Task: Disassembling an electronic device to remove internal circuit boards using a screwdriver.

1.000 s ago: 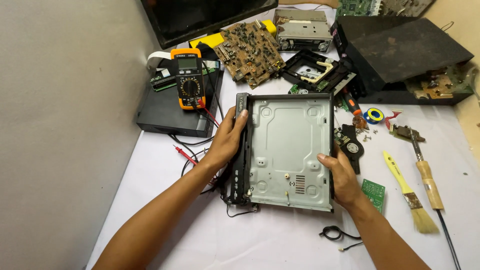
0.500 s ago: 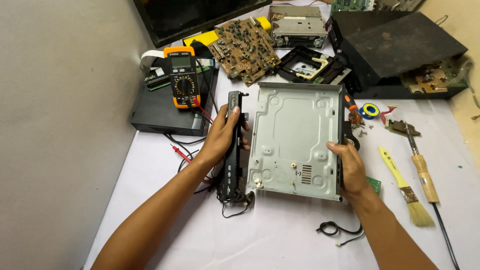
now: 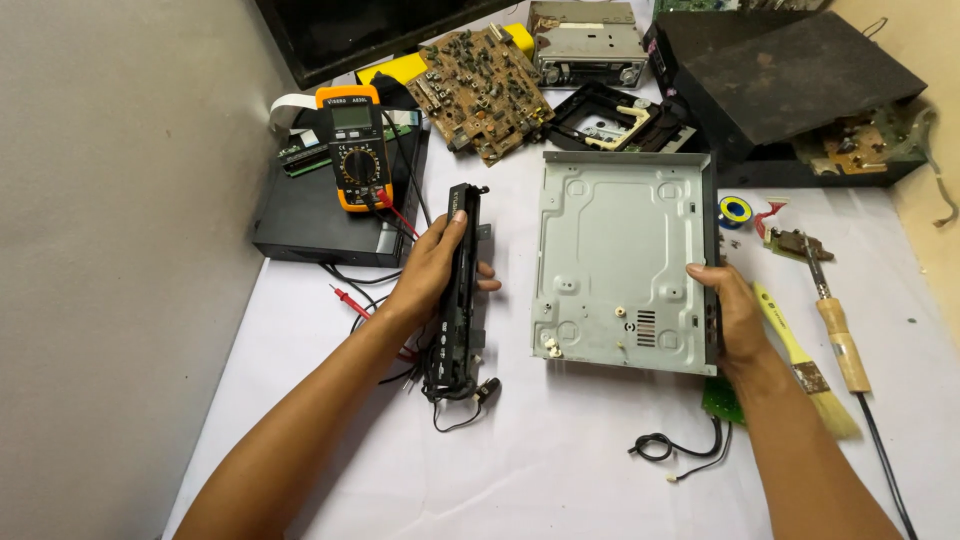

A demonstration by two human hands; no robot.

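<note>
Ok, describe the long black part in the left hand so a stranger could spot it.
Start at the grey metal chassis mid-table. Left of it, apart, the left hand grips a narrow black front panel trailing wires. Its neighbour, the orange multimeter, is shorter.

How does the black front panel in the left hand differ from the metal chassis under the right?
The front panel is black, long and narrow; the chassis is grey, broad and flat. The left hand grips the panel, apart from the chassis, with wires dangling; the right hand steadies the chassis's edge on the table.
</note>
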